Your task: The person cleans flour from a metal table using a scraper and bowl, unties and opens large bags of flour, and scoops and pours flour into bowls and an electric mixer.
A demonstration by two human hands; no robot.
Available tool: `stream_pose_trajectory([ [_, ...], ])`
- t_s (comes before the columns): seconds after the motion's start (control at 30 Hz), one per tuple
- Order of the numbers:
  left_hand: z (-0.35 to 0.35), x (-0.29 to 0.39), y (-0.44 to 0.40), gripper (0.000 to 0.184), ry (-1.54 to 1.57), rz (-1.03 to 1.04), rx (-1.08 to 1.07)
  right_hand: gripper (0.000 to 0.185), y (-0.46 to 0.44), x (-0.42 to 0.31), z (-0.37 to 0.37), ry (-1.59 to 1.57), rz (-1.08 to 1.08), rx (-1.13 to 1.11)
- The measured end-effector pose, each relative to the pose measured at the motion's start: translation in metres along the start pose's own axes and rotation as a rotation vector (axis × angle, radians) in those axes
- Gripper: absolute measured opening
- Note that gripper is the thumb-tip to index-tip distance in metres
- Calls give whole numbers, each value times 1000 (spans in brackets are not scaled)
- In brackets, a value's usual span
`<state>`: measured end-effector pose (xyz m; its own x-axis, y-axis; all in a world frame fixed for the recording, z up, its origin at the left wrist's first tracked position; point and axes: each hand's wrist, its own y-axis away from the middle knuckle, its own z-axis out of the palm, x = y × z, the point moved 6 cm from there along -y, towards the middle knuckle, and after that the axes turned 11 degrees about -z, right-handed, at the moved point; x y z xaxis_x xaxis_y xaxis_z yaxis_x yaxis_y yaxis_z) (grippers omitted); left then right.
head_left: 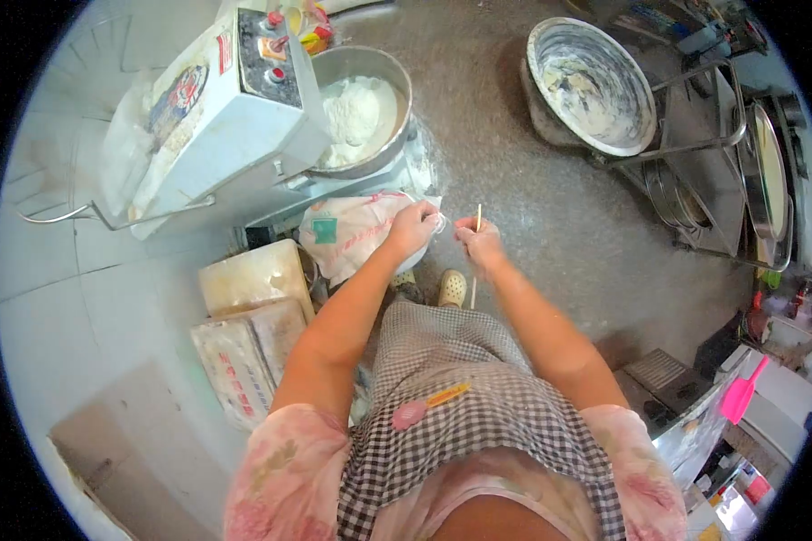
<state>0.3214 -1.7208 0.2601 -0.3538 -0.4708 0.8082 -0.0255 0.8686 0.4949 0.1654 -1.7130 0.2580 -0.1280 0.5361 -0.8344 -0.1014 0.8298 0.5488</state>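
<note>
My left hand [412,230] is closed on the top corner of a white sack [347,236] with red print and a green square. The sack stands on the floor before the mixer. Just right of it, my right hand [481,245] is closed around a thin pale strip [479,216]. One end sticks up above the fingers, and a pale length hangs below the hand. A little white thread or sack edge shows by my left fingertips. Beyond the sack is a metal mixer bowl [404,99] with white powder [356,117] heaped inside.
The mixer [244,99], with its control knobs, stands at left. Packed bags [235,370] and a yellowish container [253,275] sit beside my legs. A large floury basin [636,149] and a metal rack [695,153] are at right. A pink scoop [740,397] hangs at lower right.
</note>
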Motion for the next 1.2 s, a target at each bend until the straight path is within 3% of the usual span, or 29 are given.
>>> stream_pose_trajectory([
  [0.23, 6, -9, 7, 23, 34, -106, 15, 19, 12, -17, -13, 172, 64, -100],
  [0.33, 9, -9, 9, 21, 125, -144, -11, 19, 1, -34, -4, 367, -288, -156],
  [0.53, 16, 11, 6, 18, 300, -189, -98, 13, -31, -54, 1, 829, -584, -453],
  [0.63, 20, 15, 3, 17, 268, -193, -130, 21, -41, -71, -15, 481, -197, -396],
  [0.83, 22, 6, 6, 16, 317, -289, -117, 29, -31, -100, -27, 411, -297, -213],
  [0.97, 27, -11, 1, 16, 477, -386, -108, 28, -25, -59, -30, 516, -283, -306],
  [1.13, 29, -18, -3, 15, 461, -346, -124, 27, 10, -58, -15, 732, -353, -506],
  [1.2, 29, -16, 0, 14, 496, -360, -138, 25, 15, -56, -10, 736, -361, -460],
])
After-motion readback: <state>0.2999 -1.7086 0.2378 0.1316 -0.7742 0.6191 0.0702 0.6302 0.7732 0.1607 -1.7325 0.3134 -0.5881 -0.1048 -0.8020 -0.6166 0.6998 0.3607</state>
